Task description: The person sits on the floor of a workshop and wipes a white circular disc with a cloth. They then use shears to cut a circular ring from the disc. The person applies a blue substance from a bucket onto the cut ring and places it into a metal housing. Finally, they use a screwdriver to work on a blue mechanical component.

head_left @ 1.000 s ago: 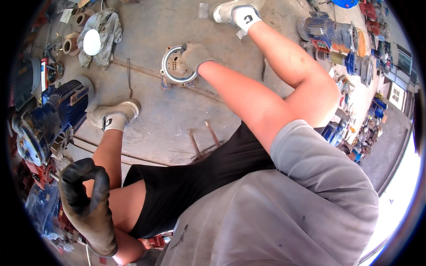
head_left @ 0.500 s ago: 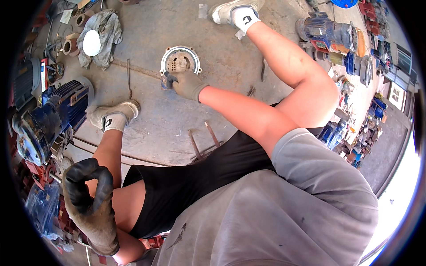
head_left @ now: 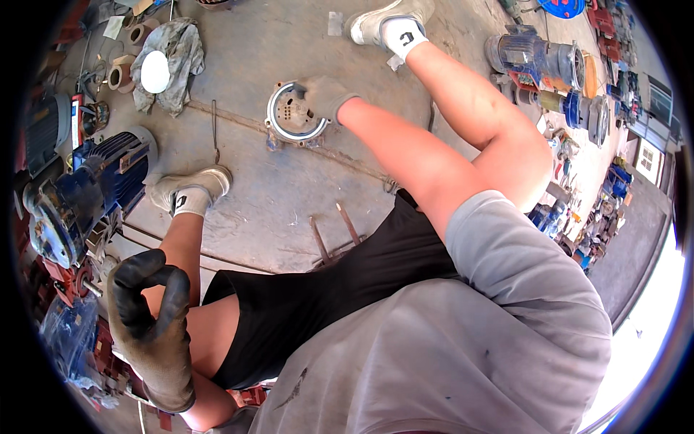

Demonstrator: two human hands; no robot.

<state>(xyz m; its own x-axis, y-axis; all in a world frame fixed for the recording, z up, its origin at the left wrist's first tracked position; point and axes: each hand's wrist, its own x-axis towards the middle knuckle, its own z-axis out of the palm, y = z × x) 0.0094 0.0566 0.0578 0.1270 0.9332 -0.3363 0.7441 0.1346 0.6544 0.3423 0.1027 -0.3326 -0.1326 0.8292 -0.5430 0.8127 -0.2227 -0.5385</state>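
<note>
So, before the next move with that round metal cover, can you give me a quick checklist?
1. Gloves on left hand and right hand: ok.
2. right hand at the metal cover: ok, over its right edge.
3. Firm grip there: cannot tell, fingertips unclear.
4. metal cover flat on the floor: cannot tell, its underside is hidden.
5. thin rod clear of it: ok, lying apart to the left.

Left hand (head_left: 153,354) curled into a loose loop; right arm (head_left: 408,148) outstretched, right hand (head_left: 327,98) foremost
</note>
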